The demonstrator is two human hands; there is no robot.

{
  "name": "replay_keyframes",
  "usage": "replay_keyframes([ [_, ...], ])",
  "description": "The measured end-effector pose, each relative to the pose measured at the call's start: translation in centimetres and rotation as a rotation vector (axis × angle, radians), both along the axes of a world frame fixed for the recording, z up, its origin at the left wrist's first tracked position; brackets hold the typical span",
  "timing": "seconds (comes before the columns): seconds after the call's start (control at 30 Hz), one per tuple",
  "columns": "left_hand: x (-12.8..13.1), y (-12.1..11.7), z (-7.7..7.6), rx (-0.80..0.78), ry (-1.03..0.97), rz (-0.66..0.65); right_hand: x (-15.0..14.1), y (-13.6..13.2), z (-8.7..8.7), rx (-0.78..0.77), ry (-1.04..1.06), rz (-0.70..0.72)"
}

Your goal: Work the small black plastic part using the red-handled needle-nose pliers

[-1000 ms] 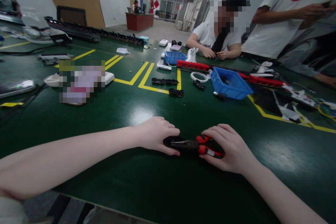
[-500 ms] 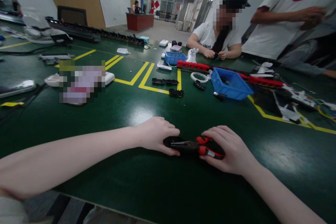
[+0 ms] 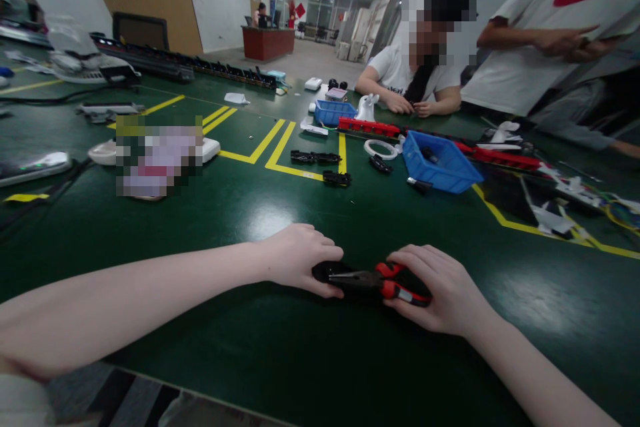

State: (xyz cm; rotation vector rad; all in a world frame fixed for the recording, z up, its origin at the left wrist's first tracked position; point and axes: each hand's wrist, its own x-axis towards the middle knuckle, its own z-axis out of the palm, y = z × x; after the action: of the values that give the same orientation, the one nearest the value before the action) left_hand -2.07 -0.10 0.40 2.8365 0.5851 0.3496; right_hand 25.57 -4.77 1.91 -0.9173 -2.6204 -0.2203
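Note:
Just above the near part of the green table (image 3: 225, 340), my left hand (image 3: 299, 259) is closed on a small black part (image 3: 323, 271), whose far end the fingers hide. My right hand (image 3: 437, 287) grips red-and-black needle-nose pliers (image 3: 393, 280) by the handles. The pliers' jaws point left and lie over the black part; whether they pinch it I cannot tell. Farther out on the table, beyond my hands, lie two black parts, a longer one (image 3: 315, 157) and a shorter one (image 3: 337, 178).
A blue bin (image 3: 440, 167) holding black pieces and a white tape ring (image 3: 381, 149) lie beyond my right hand. A red strip (image 3: 370, 125) runs behind them. A phone (image 3: 163, 160) lies at left. Across the table sits a person (image 3: 385, 73); another stands at right.
The pliers and my right hand have shifted very slightly right and down. My left hand keeps its hold on the black part.

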Motion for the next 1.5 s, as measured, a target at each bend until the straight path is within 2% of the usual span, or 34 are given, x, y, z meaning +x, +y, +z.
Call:
replay_keyframes([
  [0.47,0.0,0.0,0.1,0.004,0.007,0.01,1.1,0.4,-0.6,0.017,0.034,-0.032],
  [1.5,0.0,-0.1,-0.1,0.026,0.008,0.017,-0.1,0.2,-0.3,0.006,0.006,-0.004],
])
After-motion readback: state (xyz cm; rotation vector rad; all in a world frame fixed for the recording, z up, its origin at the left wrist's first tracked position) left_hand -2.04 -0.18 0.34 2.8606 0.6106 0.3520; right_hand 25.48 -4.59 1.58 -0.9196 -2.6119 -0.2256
